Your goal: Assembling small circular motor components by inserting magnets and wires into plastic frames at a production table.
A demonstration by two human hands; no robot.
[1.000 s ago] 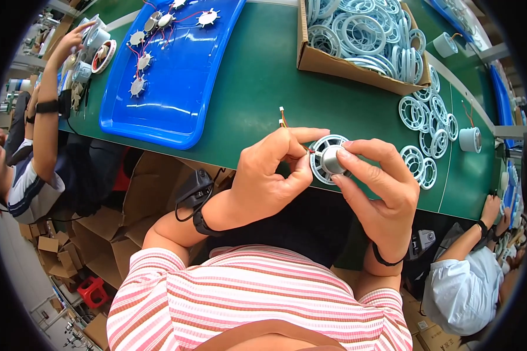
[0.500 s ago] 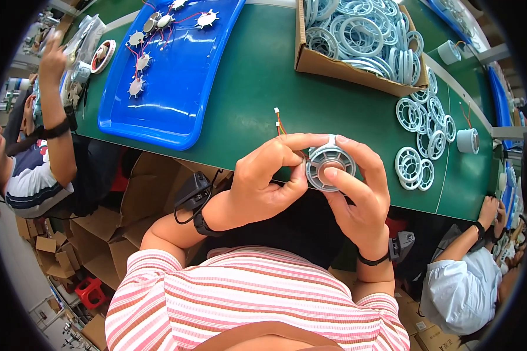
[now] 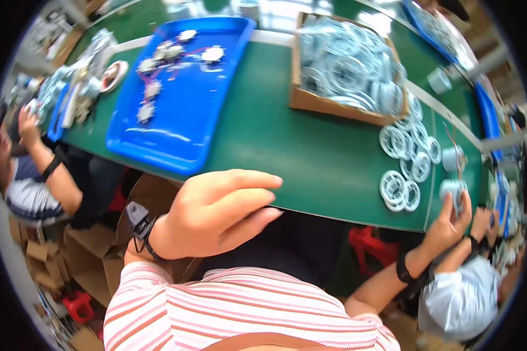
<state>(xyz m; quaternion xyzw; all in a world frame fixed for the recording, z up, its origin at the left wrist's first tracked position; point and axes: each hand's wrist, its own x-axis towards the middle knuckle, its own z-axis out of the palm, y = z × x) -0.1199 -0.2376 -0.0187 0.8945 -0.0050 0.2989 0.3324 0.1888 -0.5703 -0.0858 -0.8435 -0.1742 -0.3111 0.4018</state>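
My right hand [image 3: 448,227] reaches out to the right edge of the green table. Its fingers are closed around a light blue round plastic housing [image 3: 450,188]. Thin wires rise close by, and motion blur hides the finer detail. Just beyond it stands another light blue cylindrical housing [image 3: 452,158]. Near the table's front edge, my left hand [image 3: 219,210] hovers with its fingers stretched out to the right, holding nothing. Several light blue spoked rings [image 3: 393,186] lie loose on the table, left of my right hand.
A cardboard box [image 3: 345,111] full of similar rings sits at the back. On the left lies a blue tray [image 3: 181,137] with several wired white discs [image 3: 212,54]. Co-workers sit on both sides; the right one's hand [image 3: 483,221] is close to mine. A red stool [image 3: 372,248] stands below.
My hands have parted. The right one has carried the round housing from in front of me to the far right, and the left has let go and shifted slightly left.
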